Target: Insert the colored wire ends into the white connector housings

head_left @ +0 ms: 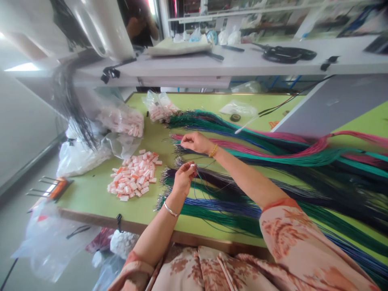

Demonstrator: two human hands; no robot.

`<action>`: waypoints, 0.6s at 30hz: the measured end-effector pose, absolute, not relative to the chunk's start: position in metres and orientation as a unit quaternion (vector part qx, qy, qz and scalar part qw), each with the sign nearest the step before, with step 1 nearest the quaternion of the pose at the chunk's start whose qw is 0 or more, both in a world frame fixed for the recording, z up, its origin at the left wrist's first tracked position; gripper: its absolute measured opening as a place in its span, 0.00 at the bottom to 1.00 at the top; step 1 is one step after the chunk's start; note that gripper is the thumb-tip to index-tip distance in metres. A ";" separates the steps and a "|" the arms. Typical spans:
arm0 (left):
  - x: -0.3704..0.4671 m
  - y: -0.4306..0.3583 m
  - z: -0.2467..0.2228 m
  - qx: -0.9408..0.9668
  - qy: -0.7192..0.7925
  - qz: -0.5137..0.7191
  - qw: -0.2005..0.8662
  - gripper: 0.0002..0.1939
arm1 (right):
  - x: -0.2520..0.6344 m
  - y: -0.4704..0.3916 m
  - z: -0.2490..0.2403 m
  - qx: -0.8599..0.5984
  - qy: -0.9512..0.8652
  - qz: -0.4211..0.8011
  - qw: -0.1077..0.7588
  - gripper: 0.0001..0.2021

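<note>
My left hand [183, 179] is closed in a pinch on a small white connector [193, 165], with a few thin wires [197, 186] trailing from it toward the right. Just above and to the right, my right hand [197, 143] pinches with fingertips together over the metal-tipped ends of the pink wires [230, 144]. Whatever is between those fingertips is too small to make out. Below the pink bundle run teal wires [291, 161]. Left of my hands lies a loose pile of white and orange connector housings [133, 176] on the green table [100, 202].
More bundles of green wires [197, 119] and blue wires [218, 203] stretch rightward. Plastic bags of housings [121, 119] stand at the back left. A pronged orange holder [57, 189] sits at the left corner. A white shelf [188, 66] with tools crosses above, and a black tape roll [235, 117] lies beneath.
</note>
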State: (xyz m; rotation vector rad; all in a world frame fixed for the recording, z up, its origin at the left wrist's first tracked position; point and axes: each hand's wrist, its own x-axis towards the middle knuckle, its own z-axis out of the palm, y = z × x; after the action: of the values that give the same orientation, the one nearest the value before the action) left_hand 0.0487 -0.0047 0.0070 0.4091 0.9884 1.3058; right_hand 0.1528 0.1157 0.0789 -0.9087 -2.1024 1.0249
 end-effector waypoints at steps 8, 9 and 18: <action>0.049 -0.006 0.008 0.197 0.414 0.580 0.674 0.16 | 0.201 0.046 0.079 -0.409 -0.763 0.374 0.332 0.06; 0.050 -0.006 0.009 0.198 0.410 0.580 0.675 0.16 | 0.204 0.040 0.076 -0.424 -0.757 0.369 0.334 0.07; 0.050 -0.006 0.009 0.188 0.411 0.543 0.708 0.16 | 0.209 0.009 0.052 -0.520 -0.761 0.252 0.295 0.10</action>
State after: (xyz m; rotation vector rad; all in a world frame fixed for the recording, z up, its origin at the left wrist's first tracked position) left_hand 0.0505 -0.0060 0.0087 0.4180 0.9125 1.2064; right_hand 0.2090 0.0091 0.0522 -1.3845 -2.0252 0.6720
